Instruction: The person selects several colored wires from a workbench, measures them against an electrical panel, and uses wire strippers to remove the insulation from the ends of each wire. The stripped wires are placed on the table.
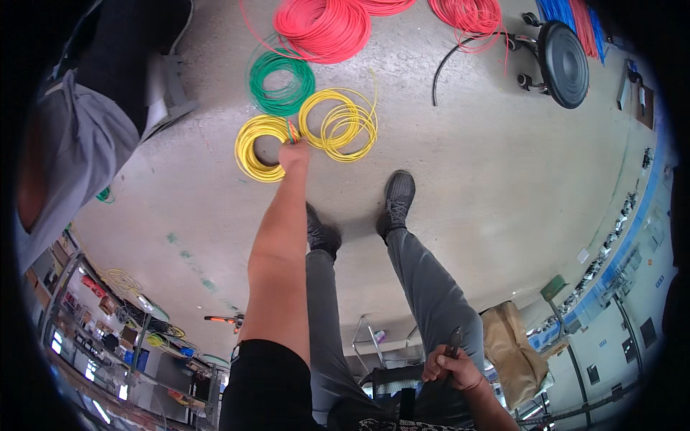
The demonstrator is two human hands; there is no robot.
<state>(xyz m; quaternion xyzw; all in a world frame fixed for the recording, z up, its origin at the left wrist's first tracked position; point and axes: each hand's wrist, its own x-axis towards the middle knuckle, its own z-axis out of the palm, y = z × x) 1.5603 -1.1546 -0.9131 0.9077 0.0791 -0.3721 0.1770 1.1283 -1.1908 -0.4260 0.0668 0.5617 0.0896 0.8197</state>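
Stretched far forward, my left hand (pixel 294 154) is closed at the inner right edge of a thick yellow cable coil (pixel 246 149) on the floor. A small orange and green thing pokes out past its fingers, too small to name. To the right lies a looser yellow cable coil (pixel 351 123), and beyond them a green cable coil (pixel 260 85). My right hand (pixel 454 368) is near my lap, wrapped round a dark, slim handled tool (pixel 455 340). The tool's other end is hidden by the hand.
Large red cable coils (pixel 323 32) lie at the far side, with another red coil (pixel 467 13) right of them. A round black stool (pixel 564 65) is at far right. A person in grey clothing (pixel 93 129) is close on the left. Orange-handled pliers (pixel 226 320) lie behind my left arm.
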